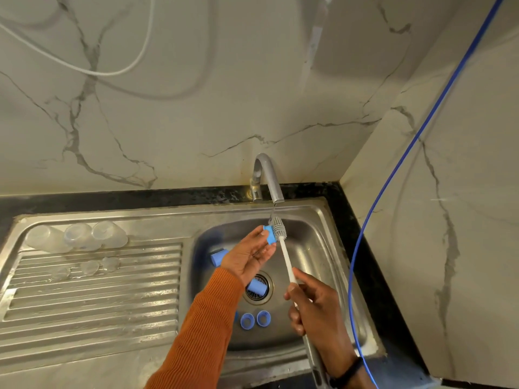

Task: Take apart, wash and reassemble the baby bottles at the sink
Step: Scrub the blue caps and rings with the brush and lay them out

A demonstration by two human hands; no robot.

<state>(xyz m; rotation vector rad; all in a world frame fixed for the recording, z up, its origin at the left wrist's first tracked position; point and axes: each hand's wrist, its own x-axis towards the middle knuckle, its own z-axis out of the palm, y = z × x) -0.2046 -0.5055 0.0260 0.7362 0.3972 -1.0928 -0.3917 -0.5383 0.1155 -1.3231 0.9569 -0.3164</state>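
Water ran thin from the tap point(268, 178) onto the brush point(278, 229) your right hand point(314, 307) gripped by its handle. Your left hand point(248, 255) pinched a blue cap point(269, 234), half hidden. At 9 o'clock, clear bottles point(77, 237) blurred together on the drainboard point(92, 290); your sleeve point(202, 327) covered one blue piece.

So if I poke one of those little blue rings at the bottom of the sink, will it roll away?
Probably not far. The blue rings look to be lying flat on their open ends in the sink, so a poke should slide them. The steel looks wet, so they may skid easily. They look like small hollow plastic, likely very light.
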